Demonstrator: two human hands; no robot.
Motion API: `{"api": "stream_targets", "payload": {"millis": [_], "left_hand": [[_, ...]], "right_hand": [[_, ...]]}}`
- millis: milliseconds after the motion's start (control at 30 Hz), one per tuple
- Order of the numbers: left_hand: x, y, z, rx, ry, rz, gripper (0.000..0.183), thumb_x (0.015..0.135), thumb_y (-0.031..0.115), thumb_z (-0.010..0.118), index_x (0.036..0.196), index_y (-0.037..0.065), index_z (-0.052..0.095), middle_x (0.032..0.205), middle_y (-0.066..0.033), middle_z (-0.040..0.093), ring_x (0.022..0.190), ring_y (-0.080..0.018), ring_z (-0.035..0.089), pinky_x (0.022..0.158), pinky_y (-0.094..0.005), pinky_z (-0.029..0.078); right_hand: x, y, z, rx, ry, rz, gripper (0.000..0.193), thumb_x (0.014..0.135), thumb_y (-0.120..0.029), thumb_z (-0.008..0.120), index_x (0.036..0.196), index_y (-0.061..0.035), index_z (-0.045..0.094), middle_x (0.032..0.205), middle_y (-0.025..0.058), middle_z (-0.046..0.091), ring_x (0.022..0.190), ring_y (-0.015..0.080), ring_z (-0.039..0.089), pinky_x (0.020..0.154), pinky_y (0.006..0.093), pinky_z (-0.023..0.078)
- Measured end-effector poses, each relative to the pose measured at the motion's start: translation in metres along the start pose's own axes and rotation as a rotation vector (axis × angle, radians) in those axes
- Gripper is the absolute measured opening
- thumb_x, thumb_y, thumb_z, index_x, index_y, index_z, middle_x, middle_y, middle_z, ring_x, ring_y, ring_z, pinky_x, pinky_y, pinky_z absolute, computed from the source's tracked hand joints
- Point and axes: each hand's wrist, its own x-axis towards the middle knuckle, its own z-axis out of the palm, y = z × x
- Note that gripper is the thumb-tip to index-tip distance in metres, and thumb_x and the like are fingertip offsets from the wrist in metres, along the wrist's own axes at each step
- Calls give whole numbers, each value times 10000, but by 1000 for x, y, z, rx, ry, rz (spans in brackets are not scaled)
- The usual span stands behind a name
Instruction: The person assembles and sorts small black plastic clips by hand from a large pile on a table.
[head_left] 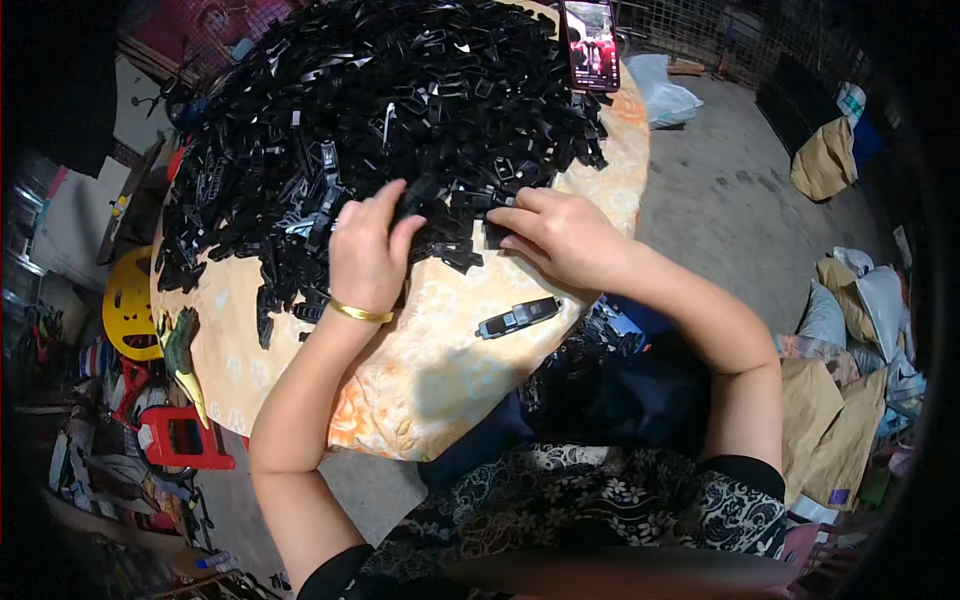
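A large heap of small black plastic parts (pixel 400 90) covers the far side of the round table. At its near edge, my left hand (pixel 365 260), with a gold bangle at the wrist, has thumb and forefinger around a blurred black plastic part (pixel 420 195). My right hand (pixel 565 235) bends in from the right, its fingertips closed on another black part (pixel 473 200); its palm side is hidden. Closer to me, a single long black part with a grey middle (pixel 518 317) lies apart on the cloth, touched by neither hand.
A patterned cream tablecloth (pixel 450 390) covers the table. A phone (pixel 592 45) stands at the far right edge. A green-and-yellow pointed thing (pixel 180 350) lies at the left edge. Yellow (pixel 132 305) and red (pixel 180 437) plastic seats stand left; bags (pixel 835 420) pile up on the right.
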Motion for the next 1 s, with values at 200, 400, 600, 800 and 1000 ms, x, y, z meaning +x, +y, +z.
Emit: {"api": "stream_targets", "payload": {"millis": [200, 400, 600, 800, 1000], "left_hand": [[-11, 26, -29, -586, -329, -187, 229, 880, 70, 608, 1094, -7, 638, 975, -75, 667, 850, -137, 615, 768, -271, 499], [-35, 44, -9, -433, -396, -50, 220, 843, 113, 647, 1038, 11, 651, 909, -146, 592, 812, -311, 593, 731, -353, 489], [-38, 40, -5, -282, -280, 85, 249, 772, 82, 697, 1009, 18, 657, 895, -140, 561, 831, -319, 566, 725, -376, 470], [-35, 39, -1, -351, -292, -2, 243, 733, 78, 741, 951, -9, 679, 812, -132, 603, 751, -278, 602, 676, -346, 486], [-36, 35, 3, -382, -307, -97, 231, 714, 62, 760, 914, -22, 682, 804, -116, 606, 688, -235, 606, 617, -312, 491]], "right_hand": [[-6, 17, -5, 244, 90, 44, 214, 891, -164, 556, 1059, -58, 635, 872, 176, 672, 810, 361, 643, 742, 451, 504], [-15, 24, -17, 214, -172, 106, 208, 872, -248, 608, 959, -76, 687, 859, 152, 653, 828, 352, 636, 752, 435, 496], [-21, 30, -9, 213, -100, -88, 291, 754, -235, 730, 966, -43, 677, 881, 127, 614, 898, 340, 605, 770, 413, 490], [-18, 18, -12, 153, 82, -76, 266, 738, -155, 738, 962, -24, 680, 882, 117, 629, 864, 317, 605, 759, 387, 497], [-16, -1, -10, 47, 9, -118, 236, 705, -181, 745, 903, -58, 706, 803, 92, 591, 836, 284, 580, 721, 384, 492]]}}
